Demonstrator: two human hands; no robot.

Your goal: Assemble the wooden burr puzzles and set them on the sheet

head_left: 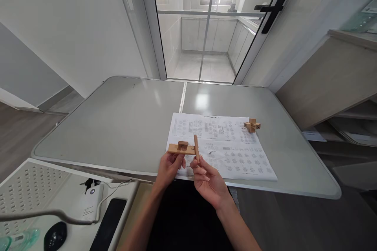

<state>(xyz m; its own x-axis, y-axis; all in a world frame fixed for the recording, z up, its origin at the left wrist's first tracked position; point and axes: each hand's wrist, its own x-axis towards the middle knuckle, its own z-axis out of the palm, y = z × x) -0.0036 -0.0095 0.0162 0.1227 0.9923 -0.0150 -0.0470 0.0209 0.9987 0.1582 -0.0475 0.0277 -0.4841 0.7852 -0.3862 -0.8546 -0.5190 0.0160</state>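
Observation:
My left hand [170,166] grips a joined pair of wooden puzzle pieces [182,148], a flat bar with a short block crossing it, held above the near table edge. My right hand [206,178] pinches a single wooden stick [196,148] upright, its side touching the right end of the flat bar. Both hands hover over the near left part of a printed instruction sheet [232,153] that lies on the grey table [118,125]. An assembled wooden cross puzzle [252,125] rests on the sheet's far right corner, apart from both hands.
A white perforated side table at the lower left holds a white power bank [90,203] with a cable, a black phone [108,223] and a black mouse [55,236]. A glass sliding door [206,27] stands beyond the table. Wooden shelves [338,98] are on the right.

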